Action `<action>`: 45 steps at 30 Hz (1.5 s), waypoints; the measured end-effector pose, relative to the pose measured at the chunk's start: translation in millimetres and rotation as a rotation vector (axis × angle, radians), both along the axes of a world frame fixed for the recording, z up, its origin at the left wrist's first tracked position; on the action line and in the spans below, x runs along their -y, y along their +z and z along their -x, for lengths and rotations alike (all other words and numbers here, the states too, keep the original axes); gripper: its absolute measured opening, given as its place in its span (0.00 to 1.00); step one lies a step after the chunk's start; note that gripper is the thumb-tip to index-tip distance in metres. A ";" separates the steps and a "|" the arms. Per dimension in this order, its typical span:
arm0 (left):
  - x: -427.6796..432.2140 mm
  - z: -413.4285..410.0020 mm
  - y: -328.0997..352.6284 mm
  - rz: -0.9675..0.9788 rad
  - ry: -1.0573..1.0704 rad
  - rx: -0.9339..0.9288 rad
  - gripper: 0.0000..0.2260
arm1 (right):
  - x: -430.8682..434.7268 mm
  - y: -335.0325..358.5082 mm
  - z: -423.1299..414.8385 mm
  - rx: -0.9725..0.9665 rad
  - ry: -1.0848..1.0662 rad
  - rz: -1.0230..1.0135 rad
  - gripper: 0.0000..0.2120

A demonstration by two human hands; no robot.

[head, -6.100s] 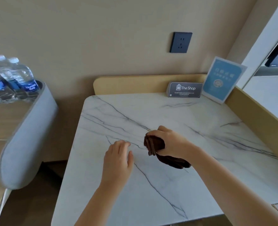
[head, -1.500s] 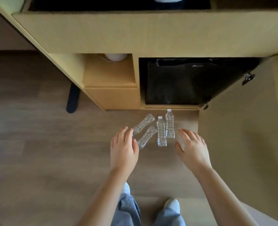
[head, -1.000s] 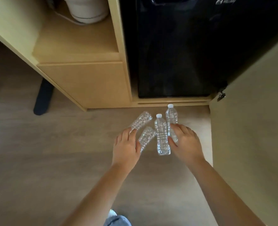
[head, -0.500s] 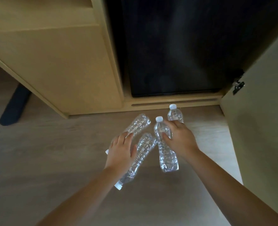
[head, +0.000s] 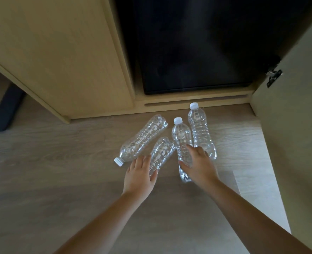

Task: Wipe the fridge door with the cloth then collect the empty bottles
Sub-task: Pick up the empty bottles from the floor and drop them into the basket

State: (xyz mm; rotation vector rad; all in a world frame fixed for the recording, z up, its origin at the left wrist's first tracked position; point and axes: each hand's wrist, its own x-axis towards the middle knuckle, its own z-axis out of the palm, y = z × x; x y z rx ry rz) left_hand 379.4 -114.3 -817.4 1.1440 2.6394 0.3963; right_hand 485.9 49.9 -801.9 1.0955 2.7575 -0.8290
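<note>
Several clear empty plastic bottles with white caps lie on the wooden floor in front of the black fridge door (head: 188,52). My left hand (head: 139,175) covers the cap end of the second bottle from the left (head: 161,153), thumb wrapped over it. My right hand (head: 200,165) grips the lower half of the third bottle (head: 181,136), thumb on its left side and fingers across its top. The leftmost bottle (head: 142,138) lies slanted with its cap toward me. The rightmost bottle (head: 200,129) lies beside my right hand. No cloth is in view.
The open wooden cabinet door (head: 289,125) stands close on the right, its metal hinge (head: 273,76) above. A wooden drawer unit (head: 60,61) juts out at the left. A dark furniture foot (head: 5,110) rests on the floor at the far left.
My right hand slid from the third bottle's neck down to its lower half. My left hand moved onto the second bottle's cap end, hiding the cap.
</note>
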 end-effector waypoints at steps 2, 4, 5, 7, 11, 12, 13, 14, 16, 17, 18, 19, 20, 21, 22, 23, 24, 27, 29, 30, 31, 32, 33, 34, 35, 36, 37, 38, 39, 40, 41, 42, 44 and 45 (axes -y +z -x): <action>-2.0 -3.0 1.2 0.018 0.023 0.041 0.23 | 2.3 -2.9 0.6 0.000 -0.008 -0.004 0.30; -4.0 -4.0 -3.3 0.025 0.035 0.056 0.24 | 3.1 -5.5 1.5 0.007 -0.018 -0.010 0.31; -4.9 -3.4 -5.4 0.026 0.046 0.066 0.24 | 3.6 -6.6 1.8 0.021 -0.022 -0.013 0.32; -6.4 -1.3 -8.3 0.023 0.077 0.105 0.25 | 5.2 -9.3 1.9 0.055 -0.026 -0.020 0.33; -5.4 -1.1 -12.4 0.049 0.092 0.137 0.26 | 9.5 -13.8 2.3 0.076 -0.054 -0.015 0.36; -4.6 -1.7 -13.2 0.055 0.096 0.137 0.27 | 10.0 -14.4 2.9 0.079 -0.067 -0.013 0.36; -4.0 -2.1 -13.9 0.055 0.100 0.138 0.27 | 10.4 -15.1 3.5 0.082 -0.081 -0.010 0.37; -3.7 -2.4 -14.4 0.052 0.104 0.141 0.28 | 10.8 -15.5 4.0 0.086 -0.098 -0.004 0.37; -3.8 -2.2 -14.8 0.048 0.109 0.145 0.28 | 11.7 -16.6 4.8 0.094 -0.131 0.014 0.37; -4.3 -1.8 -14.2 0.047 0.115 0.151 0.28 | 11.8 -17.0 5.0 0.096 -0.141 0.024 0.37; -4.8 -1.4 -13.8 0.046 0.123 0.163 0.28 | 11.9 -17.3 5.2 0.099 -0.146 0.033 0.37; -5.3 -1.0 -13.4 0.044 0.131 0.178 0.28 | 11.6 -17.7 5.5 0.099 -0.151 0.042 0.38; -5.6 -0.9 -12.8 0.040 0.139 0.192 0.28 | 11.3 -18.1 5.5 0.097 -0.159 0.055 0.38; -5.9 -1.3 -12.1 0.036 0.147 0.203 0.28 | 10.9 -18.5 5.7 0.094 -0.173 0.073 0.39; -6.1 -2.1 -11.8 0.029 0.155 0.214 0.28 | 10.8 -18.4 5.4 0.090 -0.193 0.095 0.39; -6.2 -3.6 -11.4 0.022 0.164 0.230 0.28 | 10.9 -18.4 5.0 0.086 -0.212 0.118 0.40; -6.2 -5.6 -10.6 0.016 0.172 0.250 0.28 | 11.5 -18.1 3.8 0.081 -0.223 0.139 0.40; -5.3 -12.7 -7.5 0.008 0.180 0.300 0.28 | 13.9 -17.6 -1.6 0.043 -0.222 0.193 0.40; -4.2 -16.8 -4.9 -0.012 0.187 0.316 0.28 | 14.4 -14.9 -6.2 0.018 -0.228 0.234 0.40; -3.7 -18.5 -2.9 -0.026 0.190 0.318 0.28 | 14.3 -13.1 -8.6 0.012 -0.224 0.246 0.39; -3.2 -20.1 -1.0 -0.040 0.193 0.320 0.28 | 14.1 -11.0 -10.9 0.006 -0.214 0.252 0.39; -2.8 -21.7 0.8 -0.054 0.196 0.323 0.27 | 14.1 -8.2 -13.4 -0.004 -0.203 0.256 0.39; -2.4 -23.1 2.5 -0.070 0.203 0.328 0.27 | 14.0 -5.3 -15.2 -0.021 -0.196 0.260 0.39; -2.2 -24.1 4.1 -0.089 0.211 0.329 0.28 | 14.1 -1.8 -16.6 -0.043 -0.192 0.267 0.38; -2.4 -25.1 5.8 -0.111 0.224 0.331 0.28 | 14.2 2.1 -17.3 -0.068 -0.193 0.276 0.38; -3.1 -26.0 7.6 -0.136 0.239 0.335 0.28 | 13.9 6.9 -18.0 -0.096 -0.194 0.285 0.38; -4.3 -26.9 9.9 -0.168 0.255 0.339 0.29 | 13.2 12.0 -18.3 -0.125 -0.197 0.294 0.37; -5.2 -27.1 11.9 -0.202 0.268 0.342 0.29 | 12.1 18.0 -18.9 -0.153 -0.200 0.302 0.37; -6.3 -26.9 14.6 -0.236 0.281 0.349 0.28 | 10.8 23.7 -19.9 -0.183 -0.202 0.310 0.37; -7.2 -26.1 17.3 -0.266 0.293 0.358 0.28 | 9.4 30.1 -21.4 -0.218 -0.205 0.320 0.37; -8.2 -24.7 20.3 -0.294 0.303 0.366 0.28 | 7.7 35.5 -23.0 -0.253 -0.213 0.333 0.37; -9.2 -22.7 24.4 -0.321 0.315 0.380 0.28 | 5.8 40.7 -24.7 -0.284 -0.221 0.345 0.37; -12.8 -19.1 34.0 -0.374 0.360 0.415 0.28 | -0.2 49.2 -27.9 -0.326 -0.238 0.347 0.37; -15.2 -18.0 39.3 -0.405 0.388 0.431 0.27 | -3.5 53.1 -29.4 -0.341 -0.242 0.339 0.37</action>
